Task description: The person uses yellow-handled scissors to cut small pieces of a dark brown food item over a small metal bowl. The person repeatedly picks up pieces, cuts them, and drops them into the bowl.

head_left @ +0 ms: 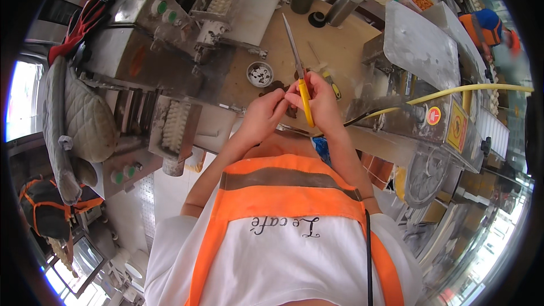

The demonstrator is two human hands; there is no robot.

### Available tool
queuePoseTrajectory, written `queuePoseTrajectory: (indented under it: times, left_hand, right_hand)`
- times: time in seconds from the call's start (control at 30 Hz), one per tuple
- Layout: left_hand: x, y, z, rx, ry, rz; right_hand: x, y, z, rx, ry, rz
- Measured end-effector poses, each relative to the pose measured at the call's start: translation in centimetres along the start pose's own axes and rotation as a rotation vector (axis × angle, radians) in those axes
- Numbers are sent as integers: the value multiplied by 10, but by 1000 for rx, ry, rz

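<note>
The scissors (305, 94) have yellow handles (307, 107) and seemingly silvery blades (292, 40).

Wears a white short-sleeved shirt (283, 266) with black script (309, 226) on the chest, an orange vest (289, 201) with a grey-brown band (289, 179) and long straps (202, 260), and a thin black cable (369, 255) at the right.

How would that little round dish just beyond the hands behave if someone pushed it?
The dish seems small and thin-rimmed, so probably light and easily nudged. Its squat, round shape suggests sliding before tipping. Dark bits inside, if loose, might shift with it.
</note>
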State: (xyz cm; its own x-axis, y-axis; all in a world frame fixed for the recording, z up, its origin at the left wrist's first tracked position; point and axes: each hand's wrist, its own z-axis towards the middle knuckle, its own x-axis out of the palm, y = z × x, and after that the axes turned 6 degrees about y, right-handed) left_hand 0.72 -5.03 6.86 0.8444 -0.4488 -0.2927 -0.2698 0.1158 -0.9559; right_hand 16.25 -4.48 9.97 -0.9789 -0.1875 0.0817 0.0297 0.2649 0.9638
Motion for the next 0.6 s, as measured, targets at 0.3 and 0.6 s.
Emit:
queuePoseTrajectory:
  times: [0.3, 0.6]
  left_hand:
    - [-5, 6, -4, -282, 192, -678]
    - [-5, 26, -6, -279, -100, -687]
  right_hand:
    - [0, -8, -1, -70, 24, 17]
    - [6, -28, 4, -88, -113, -104]
